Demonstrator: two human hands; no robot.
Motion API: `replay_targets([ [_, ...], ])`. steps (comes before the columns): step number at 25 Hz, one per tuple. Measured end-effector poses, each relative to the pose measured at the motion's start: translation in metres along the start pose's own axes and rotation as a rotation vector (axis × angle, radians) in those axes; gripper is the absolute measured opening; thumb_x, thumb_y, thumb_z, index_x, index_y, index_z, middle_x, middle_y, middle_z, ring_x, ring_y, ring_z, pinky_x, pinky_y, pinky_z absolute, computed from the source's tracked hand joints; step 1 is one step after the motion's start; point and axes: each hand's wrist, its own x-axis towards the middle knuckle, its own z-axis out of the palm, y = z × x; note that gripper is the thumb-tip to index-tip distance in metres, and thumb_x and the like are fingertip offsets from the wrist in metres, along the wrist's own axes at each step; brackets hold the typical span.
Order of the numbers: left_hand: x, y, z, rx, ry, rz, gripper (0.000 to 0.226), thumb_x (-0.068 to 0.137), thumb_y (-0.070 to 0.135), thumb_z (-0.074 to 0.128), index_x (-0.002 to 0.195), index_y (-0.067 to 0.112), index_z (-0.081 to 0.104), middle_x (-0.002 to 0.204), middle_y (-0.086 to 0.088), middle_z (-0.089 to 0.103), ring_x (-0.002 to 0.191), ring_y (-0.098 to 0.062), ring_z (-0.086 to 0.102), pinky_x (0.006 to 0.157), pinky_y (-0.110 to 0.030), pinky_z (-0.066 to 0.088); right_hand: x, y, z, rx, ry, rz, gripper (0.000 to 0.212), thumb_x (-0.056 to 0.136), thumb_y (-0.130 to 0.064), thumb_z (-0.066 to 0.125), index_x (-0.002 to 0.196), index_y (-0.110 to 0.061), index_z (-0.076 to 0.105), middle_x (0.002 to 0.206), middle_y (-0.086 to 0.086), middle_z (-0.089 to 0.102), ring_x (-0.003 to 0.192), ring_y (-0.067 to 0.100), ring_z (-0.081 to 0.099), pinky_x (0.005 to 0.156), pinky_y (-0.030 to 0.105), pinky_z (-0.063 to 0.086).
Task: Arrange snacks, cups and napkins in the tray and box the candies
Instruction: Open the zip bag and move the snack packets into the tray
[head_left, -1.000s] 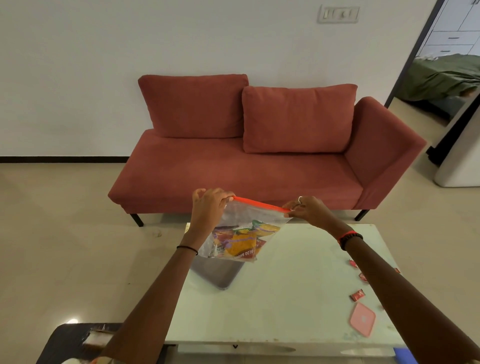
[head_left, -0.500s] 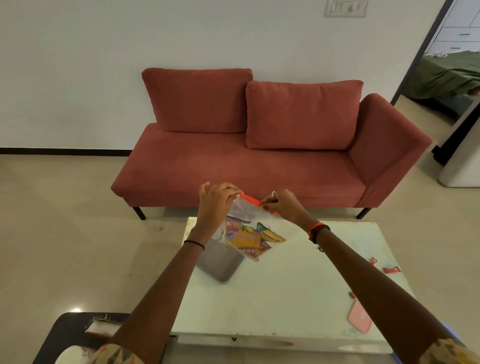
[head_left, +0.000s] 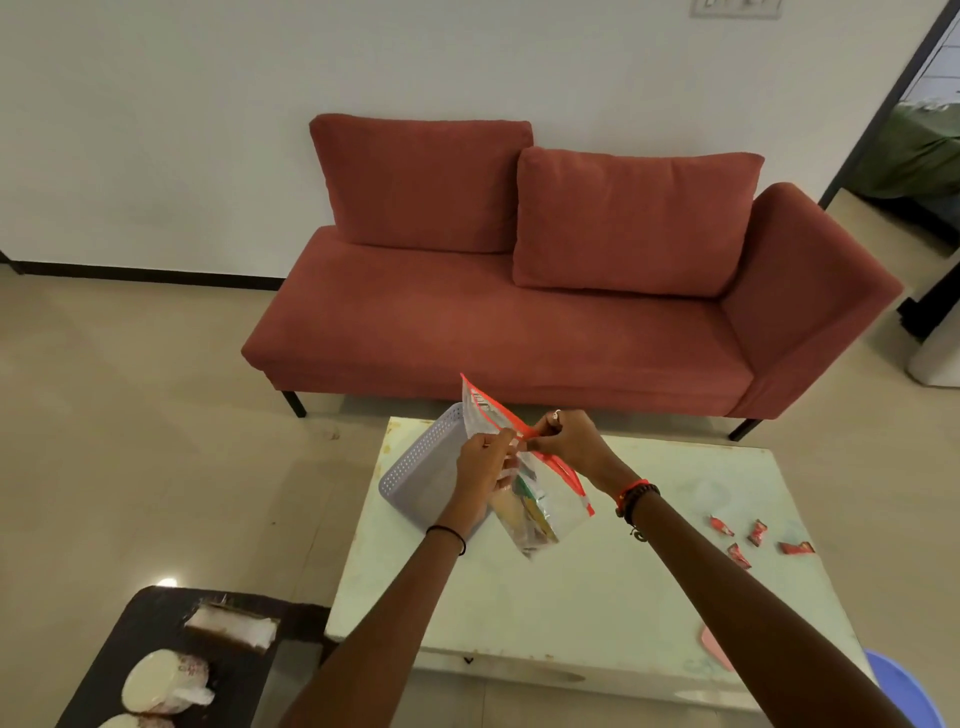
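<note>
While the left hand (head_left: 483, 462) and right hand (head_left: 563, 439) both pinch the red zip strip of the clear snack bag (head_left: 530, 493), held tilted above the white table (head_left: 597, 587) with colourful packets inside and print unreadable, the lavender perforated tray (head_left: 421, 467) sits just behind it, and red candies (head_left: 756, 535) lie well apart to the right.

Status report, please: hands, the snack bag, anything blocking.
Both hands, left and right, pinch the zip bag top, above the table. Tray behind. Nothing blocking.
</note>
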Motion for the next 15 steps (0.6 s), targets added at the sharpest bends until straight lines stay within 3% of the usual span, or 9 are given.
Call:
replay_targets([
  [3, 0.005, -0.004, -0.004, -0.053, 0.075, -0.057, 0.021, 0.091, 0.017, 0.042, 0.100, 0.007, 0.058, 0.093, -0.014, 0.065, 0.082, -0.022, 0.062, 0.074, -0.035, 0.053, -0.008, 0.010, 0.005, 0.148, 0.031, 0.023, 0.017, 0.076, -0.016, 0.077, 0.073, -0.002, 0.068, 0.064, 0.004, 0.063, 0.057, 0.013, 0.054, 0.057, 0.021, 0.046],
  [8, 0.008, -0.022, -0.029, -0.114, 0.259, -0.135, 0.028, 0.094, 0.012, 0.031, 0.108, 0.001, 0.052, 0.080, -0.014, 0.052, 0.063, -0.018, 0.051, 0.056, -0.030, 0.047, -0.015, 0.033, 0.006, 0.207, 0.086, 0.056, 0.024, 0.077, -0.015, 0.077, 0.078, 0.007, 0.067, 0.066, 0.008, 0.062, 0.059, 0.015, 0.054, 0.060, 0.021, 0.048],
  [12, 0.003, -0.035, -0.027, 0.008, 0.306, 0.047, 0.020, 0.098, 0.022, 0.036, 0.103, 0.007, 0.048, 0.094, -0.015, 0.054, 0.069, -0.018, 0.053, 0.058, -0.029, 0.048, -0.018, 0.046, 0.016, 0.179, 0.074, 0.088, 0.014, 0.080, -0.018, 0.073, 0.076, -0.007, 0.066, 0.069, -0.002, 0.064, 0.060, 0.010, 0.059, 0.055, 0.015, 0.050],
  [15, -0.002, -0.037, -0.021, 0.106, 0.307, 0.226, 0.020, 0.098, 0.027, 0.042, 0.094, 0.009, 0.049, 0.084, -0.010, 0.056, 0.073, -0.019, 0.056, 0.062, -0.030, 0.050, -0.018, 0.051, 0.019, 0.047, 0.092, 0.107, 0.015, 0.084, -0.019, 0.070, 0.087, -0.006, 0.065, 0.078, -0.001, 0.064, 0.067, 0.015, 0.061, 0.055, 0.015, 0.049],
])
